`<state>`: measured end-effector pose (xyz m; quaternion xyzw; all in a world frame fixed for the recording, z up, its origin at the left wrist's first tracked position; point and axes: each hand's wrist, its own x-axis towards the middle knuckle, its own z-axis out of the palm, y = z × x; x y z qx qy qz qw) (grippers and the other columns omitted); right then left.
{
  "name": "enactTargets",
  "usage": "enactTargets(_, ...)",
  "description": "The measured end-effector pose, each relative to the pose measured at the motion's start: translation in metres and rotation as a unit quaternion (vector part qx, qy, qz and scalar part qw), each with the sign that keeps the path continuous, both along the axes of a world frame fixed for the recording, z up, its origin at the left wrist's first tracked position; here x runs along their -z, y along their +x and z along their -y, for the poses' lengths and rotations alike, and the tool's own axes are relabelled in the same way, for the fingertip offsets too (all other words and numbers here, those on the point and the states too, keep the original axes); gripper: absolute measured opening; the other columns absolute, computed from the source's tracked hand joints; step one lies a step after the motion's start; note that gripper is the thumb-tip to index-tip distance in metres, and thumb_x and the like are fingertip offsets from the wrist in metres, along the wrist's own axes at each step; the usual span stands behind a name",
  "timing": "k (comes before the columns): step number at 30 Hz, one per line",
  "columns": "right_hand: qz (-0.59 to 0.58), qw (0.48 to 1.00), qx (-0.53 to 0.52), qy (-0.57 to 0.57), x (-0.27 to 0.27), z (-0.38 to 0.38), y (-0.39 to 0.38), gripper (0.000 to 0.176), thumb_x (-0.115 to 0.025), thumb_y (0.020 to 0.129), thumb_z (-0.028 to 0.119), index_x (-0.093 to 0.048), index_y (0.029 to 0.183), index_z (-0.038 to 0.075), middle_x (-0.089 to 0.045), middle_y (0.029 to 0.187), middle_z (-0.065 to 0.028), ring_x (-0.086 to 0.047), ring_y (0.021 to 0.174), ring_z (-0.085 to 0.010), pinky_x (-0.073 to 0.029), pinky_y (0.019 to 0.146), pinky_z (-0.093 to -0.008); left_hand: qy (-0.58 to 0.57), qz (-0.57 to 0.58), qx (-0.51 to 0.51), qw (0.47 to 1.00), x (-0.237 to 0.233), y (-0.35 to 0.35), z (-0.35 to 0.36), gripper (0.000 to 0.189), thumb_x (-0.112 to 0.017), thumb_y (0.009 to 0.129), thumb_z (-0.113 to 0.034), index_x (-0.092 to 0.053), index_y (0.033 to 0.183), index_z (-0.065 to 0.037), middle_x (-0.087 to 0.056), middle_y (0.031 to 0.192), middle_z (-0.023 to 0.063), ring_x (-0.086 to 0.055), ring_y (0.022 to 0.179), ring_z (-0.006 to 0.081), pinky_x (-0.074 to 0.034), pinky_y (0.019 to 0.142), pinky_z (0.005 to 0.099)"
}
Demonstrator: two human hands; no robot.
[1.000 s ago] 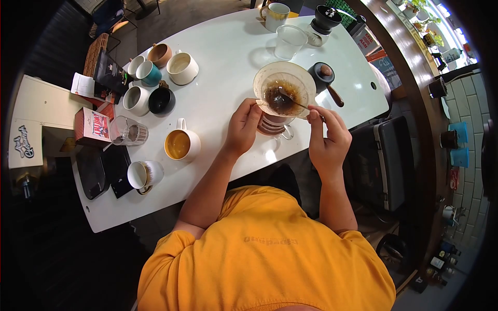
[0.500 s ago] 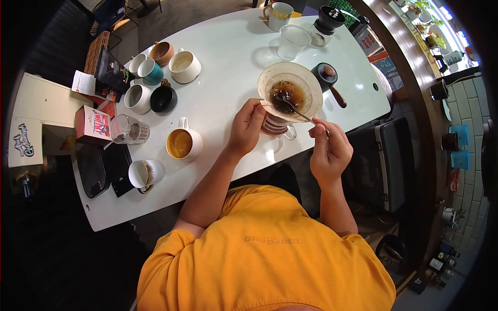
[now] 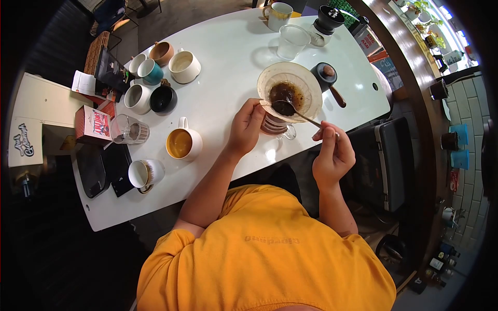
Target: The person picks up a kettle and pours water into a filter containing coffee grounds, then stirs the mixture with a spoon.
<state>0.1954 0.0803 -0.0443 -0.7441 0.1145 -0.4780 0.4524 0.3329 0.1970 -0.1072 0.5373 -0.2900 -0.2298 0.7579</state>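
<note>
A paper coffee filter (image 3: 306,83) with dark wet coffee (image 3: 286,95) inside sits above a glass server (image 3: 275,127). My left hand (image 3: 246,126) pinches the filter's near-left edge between thumb and fingers. In my right hand (image 3: 334,153) a spoon (image 3: 308,119) is gripped by its handle, tilted, its bowl in the coffee near the filter's front side. Just right of the filter stands a dark pot (image 3: 324,75) with a wooden handle. Behind it is a clear plastic cup (image 3: 293,42).
On the left of the white table (image 3: 218,78) are several mugs and cups, including a cream mug (image 3: 184,66) and a yellow-lined mug (image 3: 183,143). A glass tumbler (image 3: 128,129), a black tray (image 3: 92,170) and a coffee grinder (image 3: 330,22) also stand there. A black case (image 3: 392,160) is right of the table.
My right hand has shifted slightly right and down with the spoon. The spoon's bowl has moved toward the filter's near side. My left hand stays on the filter edge.
</note>
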Motion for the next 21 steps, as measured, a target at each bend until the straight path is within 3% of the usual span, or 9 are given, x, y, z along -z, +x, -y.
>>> enactTargets(2, 0.028, 0.992, 0.007, 0.123, 0.001, -0.002, 0.004, 0.014, -0.054, 0.092, 0.0, -0.061, 0.099, -0.01, -0.063, 0.079, -0.008, -0.059, 0.065, -0.0095, -0.048, 0.061, -0.0209, -0.001, 0.0, 0.0, 1.0, 0.0, 0.0, 0.0, 0.024, -0.039, 0.101, -0.022, -0.052, 0.1, -0.003, -0.048, 0.082, -0.0018, -0.042, 0.074, 0.0065, -0.038, 0.07, 0.0208)
enactTargets(8, 0.049, 0.982, 0.017, 0.18, -0.004, -0.001, 0.011, 0.018, -0.053, 0.094, 0.005, -0.061, 0.103, -0.009, -0.063, 0.08, -0.0073, -0.06, 0.07, -0.0095, -0.051, 0.067, -0.0218, -0.012, 0.011, -0.004, 1.0, 0.003, 0.002, 0.001, 0.02, -0.04, 0.101, -0.019, -0.052, 0.103, -0.002, -0.05, 0.08, -0.0042, -0.043, 0.071, 0.0022, -0.039, 0.066, 0.0174)
enactTargets(21, 0.029, 0.999, 0.021, 0.02, -0.002, 0.009, 0.01, 0.013, -0.055, 0.09, -0.004, -0.061, 0.1, -0.009, -0.064, 0.088, -0.0134, -0.064, 0.074, -0.0149, -0.05, 0.067, -0.0235, -0.001, -0.003, -0.004, 1.0, -0.004, -0.001, 0.001, 0.023, -0.038, 0.101, -0.022, -0.051, 0.098, -0.003, -0.044, 0.078, -0.0029, -0.04, 0.073, 0.0069, -0.037, 0.069, 0.0209)
